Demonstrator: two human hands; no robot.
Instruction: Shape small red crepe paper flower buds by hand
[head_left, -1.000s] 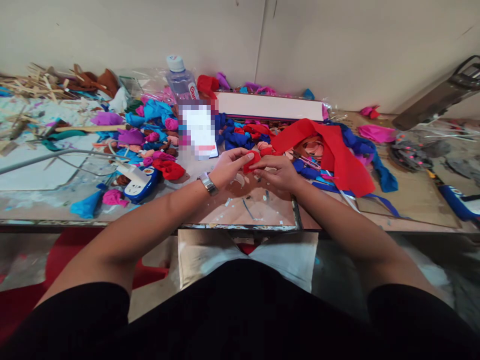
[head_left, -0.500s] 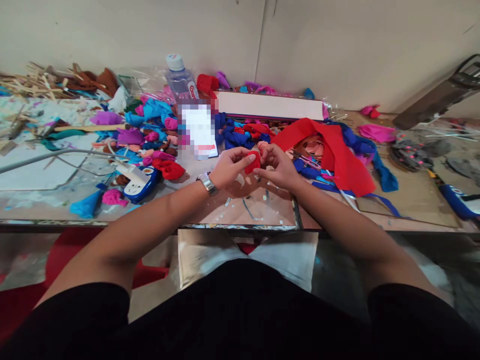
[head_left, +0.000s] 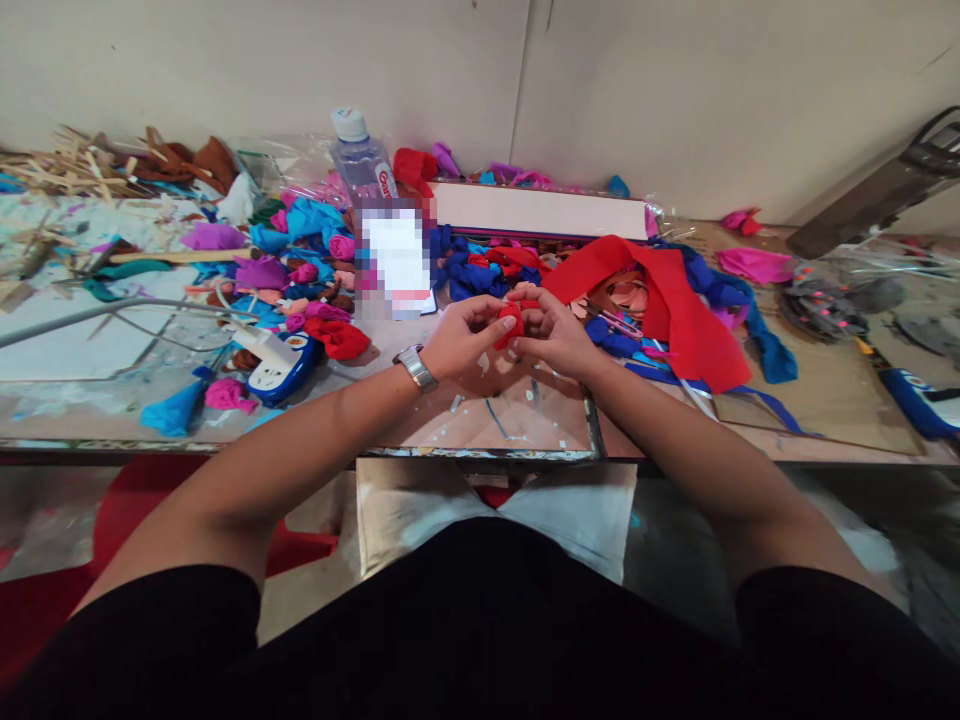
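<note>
Only "Ca" on bottle label (head_left: 386,183)

Left hand (head_left: 459,340) and right hand (head_left: 555,335) pinch a small red fabric piece (head_left: 511,322) together above the cluttered bench (head_left: 810,400).

Small cloth piece (head_left: 511,322) in the hands was red. Big cloth strip (head_left: 675,310) red too. Watch (head_left: 415,367) was silver. Scraps (head_left: 315,225) were cyan, purple, pink. Bottle (head_left: 360,160) was clear with white cap. Box (head_left: 540,212) was white. Shirt (head_left: 480,640) was black.
</note>
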